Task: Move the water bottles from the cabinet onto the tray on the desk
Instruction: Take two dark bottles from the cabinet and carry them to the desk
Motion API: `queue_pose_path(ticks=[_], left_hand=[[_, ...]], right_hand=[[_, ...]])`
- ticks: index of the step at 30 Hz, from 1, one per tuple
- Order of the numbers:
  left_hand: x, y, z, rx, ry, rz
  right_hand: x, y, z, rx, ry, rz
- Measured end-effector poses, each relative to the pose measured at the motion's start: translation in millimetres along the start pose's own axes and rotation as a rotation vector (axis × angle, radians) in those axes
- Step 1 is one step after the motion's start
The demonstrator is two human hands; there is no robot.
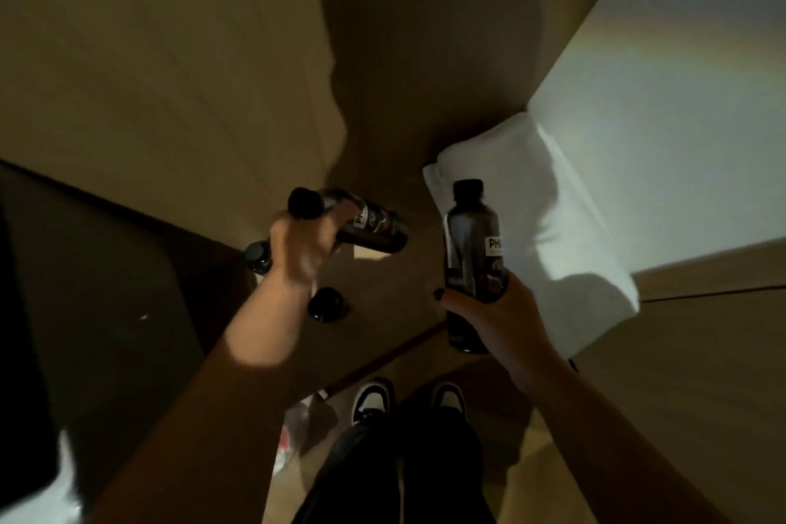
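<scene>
Left hand (304,245) is gripping a bottle (365,221) tipped sideways, right hand (489,311) is wrapping around an upright bottle (472,242). Two more caps (326,304) are poking up below, pretty dark and blurry tbh.

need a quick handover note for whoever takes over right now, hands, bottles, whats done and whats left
Left hand: grip around a dark bottle, tilted almost level, cap toward the left.
Right hand: grip around the lower part of a second dark bottle, held upright.
Two more dark caps show below the left hand; those bottles are standing.
No tray or desk is in view.
Done: two bottles picked up.
Left: carry both to the tray, then fetch the remaining ones.
</scene>
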State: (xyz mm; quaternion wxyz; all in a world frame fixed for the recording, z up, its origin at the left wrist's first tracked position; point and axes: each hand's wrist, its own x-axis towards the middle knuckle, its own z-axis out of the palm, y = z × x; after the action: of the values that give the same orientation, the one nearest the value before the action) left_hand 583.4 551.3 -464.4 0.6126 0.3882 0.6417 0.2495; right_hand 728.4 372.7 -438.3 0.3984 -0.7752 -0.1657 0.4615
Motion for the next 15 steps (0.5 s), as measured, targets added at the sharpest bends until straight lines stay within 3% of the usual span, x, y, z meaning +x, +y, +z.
queue_pose_path(ticks=[7, 15], left_hand=[[-70.1, 32.8, -9.8, -0.24, -0.13, -0.08], [-142.5, 36.9, 3.4, -0.553, -0.462, -0.068]], right_hand=[[-68.4, -32.8, -39.5, 0.041, 0.091, 0.0], [-111.4, -64.7, -69.5, 0.061, 0.229, -0.147]])
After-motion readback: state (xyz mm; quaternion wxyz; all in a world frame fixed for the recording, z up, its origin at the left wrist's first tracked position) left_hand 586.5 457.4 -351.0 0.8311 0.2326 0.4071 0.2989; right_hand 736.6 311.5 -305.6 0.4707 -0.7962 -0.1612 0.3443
